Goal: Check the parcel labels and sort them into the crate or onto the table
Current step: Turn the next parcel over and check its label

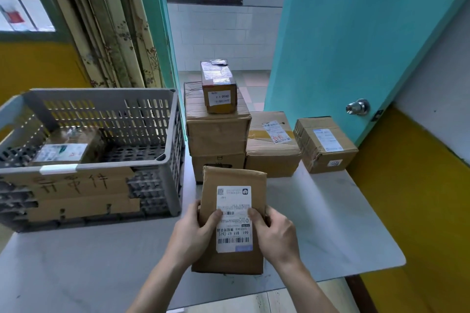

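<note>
A flat brown parcel (232, 178) with a white shipping label (234, 198) is held over the pale table (330, 223), label up and upside down to me. My left hand (195, 234) grips its left edge, thumb on the label. My right hand (273, 231) grips its right edge, thumb also on the label. The grey slatted crate (162, 134) stands at the left with one labelled parcel (63, 150) inside. More parcels wait behind: a stack of brown boxes (216, 132) topped by a small box (220, 89), a mid box (272, 145) and a right box (323, 145).
A cardboard sign with handwritten characters (73, 185) hangs on the crate's front. A teal door with a metal knob (357, 107) stands open at the right, close to the right box. Curtains and a window are at the back left. The table's right edge borders a yellow wall.
</note>
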`<state>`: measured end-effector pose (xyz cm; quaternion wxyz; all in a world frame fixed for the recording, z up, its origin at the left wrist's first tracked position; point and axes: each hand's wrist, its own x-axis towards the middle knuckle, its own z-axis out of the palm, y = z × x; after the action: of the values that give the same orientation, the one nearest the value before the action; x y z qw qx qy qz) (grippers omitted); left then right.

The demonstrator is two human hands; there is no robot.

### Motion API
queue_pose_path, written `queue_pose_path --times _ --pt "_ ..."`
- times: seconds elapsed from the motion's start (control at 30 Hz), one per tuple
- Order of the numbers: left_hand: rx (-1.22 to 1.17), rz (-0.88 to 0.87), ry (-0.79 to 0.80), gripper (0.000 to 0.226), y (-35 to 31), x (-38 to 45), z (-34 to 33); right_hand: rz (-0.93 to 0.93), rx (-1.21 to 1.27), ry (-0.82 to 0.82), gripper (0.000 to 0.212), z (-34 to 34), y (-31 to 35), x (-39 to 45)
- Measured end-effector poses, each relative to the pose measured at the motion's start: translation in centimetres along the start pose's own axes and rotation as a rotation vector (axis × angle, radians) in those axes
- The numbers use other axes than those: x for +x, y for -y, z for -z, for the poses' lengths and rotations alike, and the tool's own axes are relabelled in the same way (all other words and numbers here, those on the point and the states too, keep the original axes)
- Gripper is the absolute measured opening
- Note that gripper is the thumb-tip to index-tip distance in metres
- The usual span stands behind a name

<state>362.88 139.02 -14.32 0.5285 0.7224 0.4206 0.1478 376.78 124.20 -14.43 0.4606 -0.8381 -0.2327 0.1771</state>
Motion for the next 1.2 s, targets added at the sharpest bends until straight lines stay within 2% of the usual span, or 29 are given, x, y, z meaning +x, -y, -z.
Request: queue_pose_path --times 0.1,0.13,0.47,0.57,0.7,0.77,0.9,1.03,1.2 --pt "-0.027 0.028 -0.018 0.056 -1.1 0.2 0.6 0.024 0.014 -0.013 0.024 -0.5 -0.1 -0.4" --pt "-0.034 0.010 -0.024 0.058 -1.4 0.3 0.7 0.032 0.014 -0.012 0.025 -0.6 0.0 -0.6" --pt "-0.088 -0.097 0.000 0.026 -1.5 -0.5 -0.2 0.087 0.024 -0.069 0.039 0.4 2.0 0.7" --pt "-0.068 -0.056 -0.006 0.034 -1.8 -0.2 0.3 0.093 0.070 -0.094 0.039 0.5 2.0 0.4" --pt "-0.038 0.012 -0.004 0.060 -3.2 0.5 1.6 0.133 0.108 -0.072 0.025 0.2 2.2 0.0" --pt "-0.009 -0.023 -0.004 0.059 -3.5 0.8 1.8 0.140 0.100 -0.056 0.019 0.3 2.6 0.0" --pt "-0.023 -0.079 0.005 0.041 -3.6 0.5 1.6 0.137 0.017 -0.049 0.037 1.1 3.2 0.7" --pt "-0.070 -0.084 0.022 0.038 -4.1 -0.1 1.2 0.154 -0.002 -0.049 0.041 1.7 3.2 0.8" --pt "-0.107 0.006 0.030 0.052 -5.2 -0.1 2.1 0.131 0.080 -0.003 0.033 2.1 3.2 0.1"
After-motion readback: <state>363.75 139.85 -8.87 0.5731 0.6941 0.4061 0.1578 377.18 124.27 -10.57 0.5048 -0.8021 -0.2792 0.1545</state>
